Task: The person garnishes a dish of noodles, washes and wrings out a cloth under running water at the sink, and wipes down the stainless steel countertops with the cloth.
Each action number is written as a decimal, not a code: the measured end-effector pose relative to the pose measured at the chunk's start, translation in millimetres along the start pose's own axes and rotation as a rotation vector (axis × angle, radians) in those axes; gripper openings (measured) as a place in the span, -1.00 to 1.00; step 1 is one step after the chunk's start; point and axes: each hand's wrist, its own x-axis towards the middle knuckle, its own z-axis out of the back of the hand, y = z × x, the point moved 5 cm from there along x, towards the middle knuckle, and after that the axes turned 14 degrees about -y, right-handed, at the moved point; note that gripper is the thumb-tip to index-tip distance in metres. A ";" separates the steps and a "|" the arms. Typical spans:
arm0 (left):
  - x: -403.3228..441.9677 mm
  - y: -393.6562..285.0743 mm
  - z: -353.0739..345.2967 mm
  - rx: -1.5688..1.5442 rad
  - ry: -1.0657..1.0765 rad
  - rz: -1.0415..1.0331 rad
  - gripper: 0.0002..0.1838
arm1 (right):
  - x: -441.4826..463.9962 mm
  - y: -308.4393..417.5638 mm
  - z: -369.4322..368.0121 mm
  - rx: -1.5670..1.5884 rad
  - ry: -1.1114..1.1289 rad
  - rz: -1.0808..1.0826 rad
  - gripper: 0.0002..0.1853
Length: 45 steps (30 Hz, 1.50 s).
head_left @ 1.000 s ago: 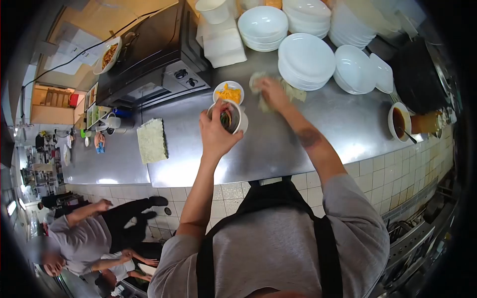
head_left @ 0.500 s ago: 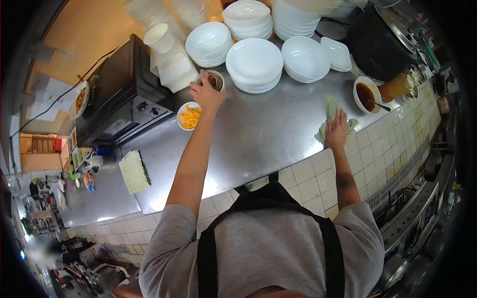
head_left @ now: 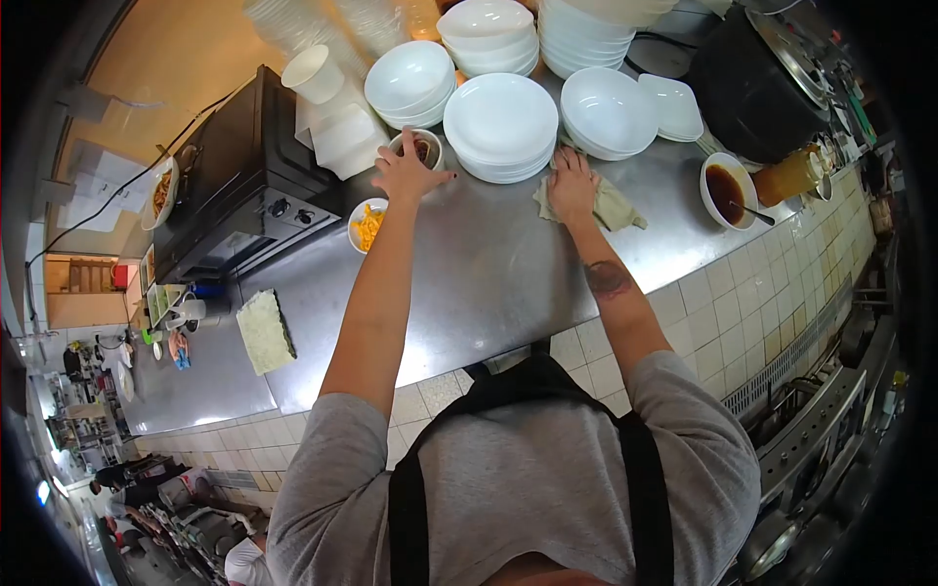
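My left hand (head_left: 414, 179) is spread open over the near edge of a small white bowl (head_left: 436, 146) of dark food, its fingertips at the rim. Just below that hand, a second small bowl holds yellow shredded food (head_left: 367, 227). My right hand (head_left: 572, 188) presses a pale green cloth (head_left: 618, 207) against the steel counter, its fingertips close to the stack of round white plates (head_left: 500, 117). Part of the cloth is hidden under the palm.
White bowls (head_left: 608, 107) are stacked along the back of the counter (head_left: 469, 283). A black oven (head_left: 264, 176) stands at left. Brown sauce (head_left: 723, 190) with a spoon sits in a bowl at right, near a large black pot (head_left: 747, 88). Another cloth (head_left: 265, 332) lies at left.
My right hand has slid the cloth left and away from me, from near the sauce bowl to beside the plates. My left hand has shifted slightly, with its fingers spread wider.
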 end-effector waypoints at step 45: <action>-244.7 293.4 88.2 -0.282 -0.205 0.119 0.07 | -84.1 350.8 -76.8 0.417 0.080 0.511 -0.50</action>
